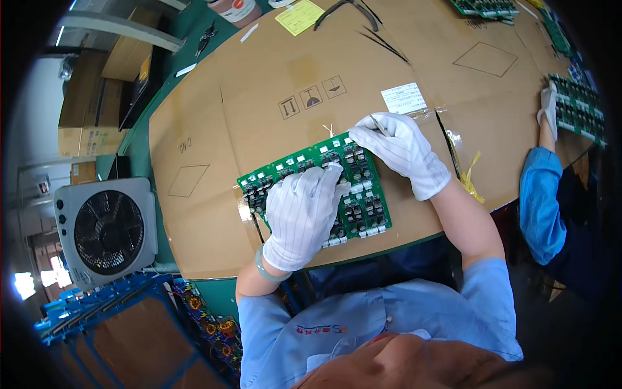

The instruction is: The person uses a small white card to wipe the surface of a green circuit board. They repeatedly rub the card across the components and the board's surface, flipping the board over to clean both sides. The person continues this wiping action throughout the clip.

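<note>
A green circuit board (355, 223) lies slightly tilted on the cardboard in front of me, with rows of black and white components. My left hand (301, 211), in a white striped glove, rests over the board's middle. Its fingers are bent and close together, and the tips hide whatever they pinch. Also gloved in white, my right hand (398, 149) is closed at the board's far right corner. Out of its fingers sticks a thin metal tool (380, 126), probably tweezers; the rest is covered by the glove.
Brown cardboard (227, 129) covers the table. Toward the back lie black tweezers (385, 47), a yellow paper (299, 17) and cutters (206, 39). A fan (109, 231) stands left. At right, another person's gloved hand (548, 107) holds a second board (578, 110).
</note>
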The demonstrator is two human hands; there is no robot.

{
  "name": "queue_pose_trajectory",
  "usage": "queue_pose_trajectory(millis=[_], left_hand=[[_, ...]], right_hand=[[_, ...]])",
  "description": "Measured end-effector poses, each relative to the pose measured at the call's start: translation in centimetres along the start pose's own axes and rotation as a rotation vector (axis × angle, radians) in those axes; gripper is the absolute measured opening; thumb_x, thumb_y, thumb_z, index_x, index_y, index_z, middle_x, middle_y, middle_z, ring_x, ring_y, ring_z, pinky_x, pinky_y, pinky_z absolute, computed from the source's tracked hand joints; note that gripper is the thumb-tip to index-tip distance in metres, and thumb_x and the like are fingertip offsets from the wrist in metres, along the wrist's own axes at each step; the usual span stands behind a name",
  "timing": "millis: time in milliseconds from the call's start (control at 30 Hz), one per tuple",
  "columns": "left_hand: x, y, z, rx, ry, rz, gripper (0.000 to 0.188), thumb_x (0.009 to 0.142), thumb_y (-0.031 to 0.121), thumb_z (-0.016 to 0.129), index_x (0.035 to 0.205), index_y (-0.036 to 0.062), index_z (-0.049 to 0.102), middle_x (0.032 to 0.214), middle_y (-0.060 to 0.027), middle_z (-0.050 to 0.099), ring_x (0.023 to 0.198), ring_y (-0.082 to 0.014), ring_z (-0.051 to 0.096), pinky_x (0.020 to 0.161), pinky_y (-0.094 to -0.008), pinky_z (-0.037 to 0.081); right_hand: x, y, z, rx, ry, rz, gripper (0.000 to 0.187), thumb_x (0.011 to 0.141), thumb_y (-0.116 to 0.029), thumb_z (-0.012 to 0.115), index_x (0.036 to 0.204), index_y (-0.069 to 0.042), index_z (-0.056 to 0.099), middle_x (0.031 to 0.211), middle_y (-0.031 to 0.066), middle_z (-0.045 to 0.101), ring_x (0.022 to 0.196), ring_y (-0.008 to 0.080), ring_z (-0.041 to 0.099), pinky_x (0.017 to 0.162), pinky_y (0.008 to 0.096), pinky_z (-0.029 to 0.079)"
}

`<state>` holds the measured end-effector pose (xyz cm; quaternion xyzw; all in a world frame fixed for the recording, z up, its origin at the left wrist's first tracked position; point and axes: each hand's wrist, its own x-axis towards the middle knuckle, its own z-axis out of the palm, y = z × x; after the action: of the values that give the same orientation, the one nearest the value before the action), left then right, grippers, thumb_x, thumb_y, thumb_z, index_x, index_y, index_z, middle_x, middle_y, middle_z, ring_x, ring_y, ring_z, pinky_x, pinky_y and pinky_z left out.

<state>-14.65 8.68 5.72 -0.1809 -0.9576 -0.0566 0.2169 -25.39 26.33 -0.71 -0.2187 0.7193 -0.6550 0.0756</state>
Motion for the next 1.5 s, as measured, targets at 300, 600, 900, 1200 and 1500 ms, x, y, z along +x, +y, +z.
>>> queue_pose_trajectory(millis=[300, 600, 900, 1200, 1500], left_hand=[[0.4, -0.2, 0.3, -0.107, -0.05, -0.019, 0.035, 0.071, 0.013, 0.079, 0.101, 0.0109, 0.062, 0.093, -0.0073, 0.061, 0.088, -0.0259, 0.058, 0.077, -0.0376, 0.045], [0.3, -0.4, 0.6, -0.11, -0.018, 0.036, 0.035, 0.07, 0.012, 0.078, 0.101, 0.0101, 0.062, 0.093, -0.0072, 0.061, 0.086, -0.0261, 0.058, 0.076, -0.0379, 0.046], [1.4, 0.5, -1.2, -0.089, -0.204, 0.02, 0.028, 0.074, 0.012, 0.067, 0.101, 0.0099, 0.06, 0.082, -0.0066, 0.06, 0.068, -0.0239, 0.059, 0.058, -0.0365, 0.046], [-5.2, 9.0, 1.0, -0.404, -0.36, 0.654, 0.02, 0.073, 0.021, 0.058, 0.079, 0.0029, 0.062, 0.062, -0.0032, 0.052, 0.053, -0.0163, 0.051, 0.044, -0.0297, 0.035], [-10.2, 10.6, 7.4, -0.557, -0.43, 0.81, 0.016, 0.069, 0.021, 0.058, 0.059, 0.0087, 0.059, 0.059, -0.004, 0.055, 0.055, -0.0187, 0.052, 0.05, -0.0327, 0.039]], right_hand=[[0.0, -1.0, 0.1, -0.048, 0.039, 0.007, 0.017, 0.088, -0.014, 0.068, 0.09, 0.003, 0.066, 0.079, 0.0094, 0.065, 0.07, 0.014, 0.057, 0.065, 0.027, 0.049], [0.0, -0.5, 0.2, -0.031, 0.053, 0.004, 0.027, 0.087, -0.022, 0.07, 0.089, 0.004, 0.066, 0.078, 0.0166, 0.067, 0.066, 0.0246, 0.063, 0.064, 0.032, 0.05], [0.0, -1.4, 0.0, -0.061, 0.015, 0.0, 0.024, 0.088, -0.02, 0.069, 0.092, 0.004, 0.067, 0.081, 0.0142, 0.068, 0.071, 0.0192, 0.064, 0.067, 0.029, 0.05], [-0.1, -2.2, 0.2, 0.11, -0.038, 0.195, 0.02, 0.092, -0.016, 0.064, 0.098, 0.003, 0.067, 0.089, 0.0029, 0.067, 0.082, 0.0066, 0.058, 0.077, 0.0227, 0.048], [0.2, -2.2, 0.5, 0.027, -0.017, 0.273, 0.017, 0.091, -0.015, 0.066, 0.096, 0.001, 0.068, 0.088, 0.0015, 0.067, 0.081, 0.0059, 0.057, 0.076, 0.0224, 0.048]])
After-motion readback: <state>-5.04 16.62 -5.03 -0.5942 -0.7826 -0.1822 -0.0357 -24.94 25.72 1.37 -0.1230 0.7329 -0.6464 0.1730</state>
